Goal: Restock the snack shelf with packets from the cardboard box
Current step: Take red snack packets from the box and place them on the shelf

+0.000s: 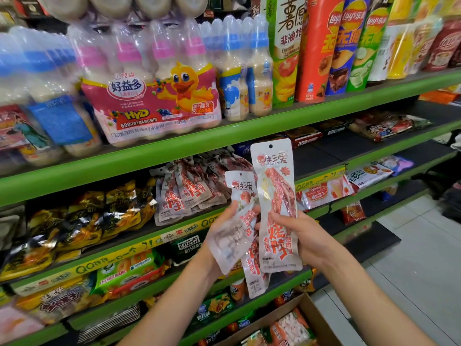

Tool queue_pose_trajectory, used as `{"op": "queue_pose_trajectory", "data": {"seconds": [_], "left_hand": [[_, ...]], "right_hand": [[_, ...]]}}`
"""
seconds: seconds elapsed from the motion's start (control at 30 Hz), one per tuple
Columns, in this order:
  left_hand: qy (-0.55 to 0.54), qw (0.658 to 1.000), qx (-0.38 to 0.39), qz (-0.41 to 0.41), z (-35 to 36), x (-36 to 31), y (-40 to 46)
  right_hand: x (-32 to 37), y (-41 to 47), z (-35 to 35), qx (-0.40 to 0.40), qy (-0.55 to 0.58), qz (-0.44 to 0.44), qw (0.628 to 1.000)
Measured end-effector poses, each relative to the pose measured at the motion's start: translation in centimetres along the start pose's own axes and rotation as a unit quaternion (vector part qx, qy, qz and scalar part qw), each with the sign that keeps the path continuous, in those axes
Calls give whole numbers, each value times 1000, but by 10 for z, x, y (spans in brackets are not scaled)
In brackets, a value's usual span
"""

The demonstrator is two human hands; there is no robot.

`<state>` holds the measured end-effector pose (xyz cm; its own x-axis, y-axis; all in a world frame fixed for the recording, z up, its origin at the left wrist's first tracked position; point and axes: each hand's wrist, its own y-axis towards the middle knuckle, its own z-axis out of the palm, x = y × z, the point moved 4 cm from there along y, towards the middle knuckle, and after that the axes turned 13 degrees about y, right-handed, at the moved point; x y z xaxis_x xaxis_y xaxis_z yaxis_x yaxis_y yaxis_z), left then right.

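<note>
Packets held upright facing shelf stack, apparently for matching; right hand fingers curled gripping tall packet, left hand gripping others.

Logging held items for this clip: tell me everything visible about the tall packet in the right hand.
The tall packet is a long, narrow pouch of glossy white plastic with a clear window showing reddish-brown meat strips, red lettering above and below, and a round hang hole at the top. It stands nearly upright, front to the camera, before the shelf. The right hand grips its lower right edge; its left edge overlaps the other packets held by the left hand.
</note>
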<state>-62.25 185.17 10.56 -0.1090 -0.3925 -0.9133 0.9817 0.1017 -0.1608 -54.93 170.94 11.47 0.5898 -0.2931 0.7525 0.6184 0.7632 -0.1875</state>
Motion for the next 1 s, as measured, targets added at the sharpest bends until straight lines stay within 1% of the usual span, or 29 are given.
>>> {"op": "queue_pose_trajectory", "data": {"seconds": [0.07,0.17,0.3,0.37,0.43,0.53,0.67,0.77,0.87,1.0], "left_hand": [[41,999,-4,-28,-8,2,0],[76,997,-8,-25,-14,11,1],[60,996,-73,-2,-21,15,5],[44,995,-87,24,-24,14,6],[30,993,-101,45,-28,13,6],[27,990,-130,57,-35,12,7],[32,989,-131,57,-38,13,6],[14,993,-105,59,-39,15,4],[3,994,-87,64,-39,16,2],[4,995,-87,54,-37,15,1]], "right_hand": [[-1,1,0,-25,-1,0,1000],[-4,3,0,-47,39,5,998],[-5,5,-7,-45,69,-11,997],[-6,5,-13,-37,84,-18,996],[-7,6,-17,-28,122,-20,992],[-5,7,-21,-44,149,-6,988],[-2,14,-26,-95,64,-46,992],[-9,17,-21,-76,14,-26,997],[-11,18,-22,-99,-22,-46,994],[-14,19,-18,-102,-58,-51,992]]}}
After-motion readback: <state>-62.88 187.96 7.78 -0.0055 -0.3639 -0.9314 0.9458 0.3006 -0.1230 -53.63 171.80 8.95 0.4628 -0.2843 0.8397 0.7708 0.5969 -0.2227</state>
